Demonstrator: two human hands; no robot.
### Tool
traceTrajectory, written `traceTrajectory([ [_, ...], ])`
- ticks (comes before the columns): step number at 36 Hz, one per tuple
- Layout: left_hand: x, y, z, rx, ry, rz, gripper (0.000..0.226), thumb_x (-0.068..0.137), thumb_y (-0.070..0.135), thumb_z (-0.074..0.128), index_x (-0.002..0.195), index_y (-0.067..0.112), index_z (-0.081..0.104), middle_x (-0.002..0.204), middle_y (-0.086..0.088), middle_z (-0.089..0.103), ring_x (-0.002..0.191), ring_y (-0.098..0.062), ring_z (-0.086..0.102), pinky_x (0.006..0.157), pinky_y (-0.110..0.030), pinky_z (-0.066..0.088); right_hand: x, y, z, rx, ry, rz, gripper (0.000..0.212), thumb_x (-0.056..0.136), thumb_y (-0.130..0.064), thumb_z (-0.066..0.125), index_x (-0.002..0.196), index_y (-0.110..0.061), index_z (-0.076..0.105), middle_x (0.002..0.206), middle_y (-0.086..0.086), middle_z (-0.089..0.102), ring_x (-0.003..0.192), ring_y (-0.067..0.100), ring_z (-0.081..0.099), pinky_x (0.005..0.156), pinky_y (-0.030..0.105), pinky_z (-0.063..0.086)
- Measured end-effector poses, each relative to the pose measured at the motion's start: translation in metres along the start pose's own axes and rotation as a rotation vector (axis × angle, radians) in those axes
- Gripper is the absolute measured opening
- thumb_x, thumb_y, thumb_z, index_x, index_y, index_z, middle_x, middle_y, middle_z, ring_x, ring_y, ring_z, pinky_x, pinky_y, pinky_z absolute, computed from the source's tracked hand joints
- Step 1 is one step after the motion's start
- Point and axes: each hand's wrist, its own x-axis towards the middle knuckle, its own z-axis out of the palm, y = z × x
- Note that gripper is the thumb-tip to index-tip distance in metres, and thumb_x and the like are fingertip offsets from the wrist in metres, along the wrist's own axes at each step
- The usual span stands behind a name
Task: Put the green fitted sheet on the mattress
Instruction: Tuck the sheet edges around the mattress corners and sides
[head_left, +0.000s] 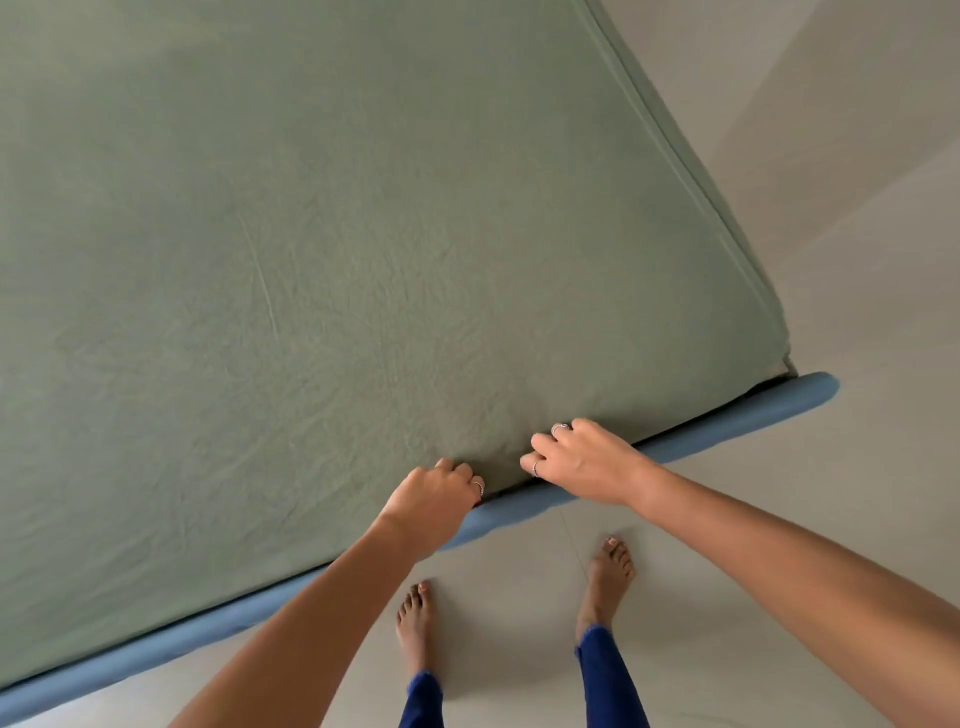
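Observation:
The green fitted sheet lies spread over the whole mattress, lightly creased, and wraps its right side and near corner. A sliver of pale mattress shows under the sheet at the near right corner. My left hand is curled over the sheet's near edge, fingers tucked down between the mattress and the frame. My right hand sits a short way to the right, fingers bent and gripping the same edge of the sheet.
A blue padded bed frame rail runs along the near side of the mattress. My bare feet stand on the pale tiled floor close to the rail. A light wall rises beyond the bed's right side.

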Motion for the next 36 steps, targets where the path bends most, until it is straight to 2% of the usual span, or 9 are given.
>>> traceTrajectory([
  [3,-0.006,0.005,0.002,-0.008,-0.051,-0.010,0.034,0.092,0.002,0.041,0.123,0.012,0.047,0.119,-0.006,0.053,0.110,-0.026,0.053,0.070,-0.033,0.039,-0.005,-0.004,-0.004,0.039,0.003,-0.011,0.029,0.045,0.002,0.055,0.062,-0.022,0.057,0.051,-0.004,0.042,0.035,0.012,0.041,0.040,0.022,0.015],
  [10,-0.008,0.007,-0.004,0.044,-0.064,0.010,0.030,0.093,0.007,0.039,0.121,0.012,0.050,0.118,-0.006,0.057,0.107,-0.027,0.058,0.070,-0.034,0.039,-0.012,-0.011,-0.006,0.109,-0.015,0.032,0.037,0.034,0.001,0.067,0.062,-0.022,0.060,0.048,-0.005,0.044,0.033,0.014,0.043,0.040,0.020,0.009],
  [14,0.000,0.016,-0.013,0.007,-0.086,-0.147,0.025,0.100,0.020,0.036,0.116,0.016,0.056,0.114,-0.004,0.063,0.105,-0.027,0.062,0.071,-0.031,0.040,-0.014,-0.015,-0.009,0.249,0.000,0.285,0.034,0.045,-0.014,0.088,0.061,-0.023,0.060,0.047,-0.005,0.050,0.036,0.018,0.053,0.039,0.017,0.016],
  [17,0.006,0.032,-0.014,-0.467,-0.129,-0.464,0.043,0.101,0.042,0.030,0.118,0.015,0.060,0.114,-0.010,0.062,0.107,-0.031,0.060,0.083,-0.034,0.046,-0.027,-0.015,-0.019,0.456,0.008,0.756,0.025,0.087,-0.035,0.066,0.072,-0.015,0.060,0.068,0.006,0.066,0.064,0.028,0.068,0.051,0.030,0.045],
  [20,0.018,0.054,-0.018,-1.389,-0.134,-0.824,0.053,0.097,0.049,0.039,0.088,0.003,0.066,0.080,-0.012,0.068,0.060,-0.020,0.064,0.052,-0.022,0.047,-0.048,-0.005,-0.017,0.868,-0.098,1.303,0.044,0.098,-0.047,0.039,0.078,-0.012,0.056,0.091,0.018,0.066,0.093,0.038,0.061,0.074,0.040,0.045],
  [22,0.027,0.068,-0.021,-1.900,-0.154,-0.973,0.052,0.096,0.049,0.045,0.083,0.001,0.061,0.073,-0.014,0.066,0.038,-0.013,0.056,0.038,-0.016,0.033,-0.055,0.005,-0.013,1.208,-0.018,1.558,0.053,0.095,-0.051,0.041,0.067,-0.008,0.052,0.074,0.017,0.060,0.075,0.035,0.057,0.070,0.041,0.047],
  [25,0.042,0.089,-0.030,-2.314,-0.097,-1.039,0.051,0.094,0.048,0.051,0.090,-0.002,0.058,0.081,-0.018,0.067,0.039,-0.013,0.059,0.035,-0.015,0.037,-0.058,0.017,-0.008,1.578,0.125,1.777,0.055,0.095,-0.050,0.046,0.068,-0.003,0.056,0.055,0.009,0.053,0.040,0.021,0.042,0.035,0.021,0.033],
  [31,0.070,0.098,-0.041,-2.575,0.234,-1.227,0.034,0.097,0.022,0.054,0.075,-0.003,0.051,0.061,-0.020,0.064,0.027,-0.005,0.046,0.028,-0.011,0.033,-0.051,0.025,0.008,1.677,0.101,1.850,0.051,0.097,-0.041,0.047,0.059,-0.007,0.050,0.050,0.007,0.052,0.023,0.010,0.038,0.028,0.015,0.023],
  [36,0.074,0.103,-0.045,-2.392,0.377,-1.335,0.029,0.097,0.011,0.051,0.069,0.006,0.050,0.039,-0.004,0.057,0.026,-0.002,0.040,0.029,-0.010,0.026,-0.059,0.024,0.006,1.650,0.083,1.779,0.052,0.098,-0.037,0.044,0.057,-0.007,0.051,0.045,0.007,0.049,0.029,0.017,0.040,0.037,0.022,0.031],
])
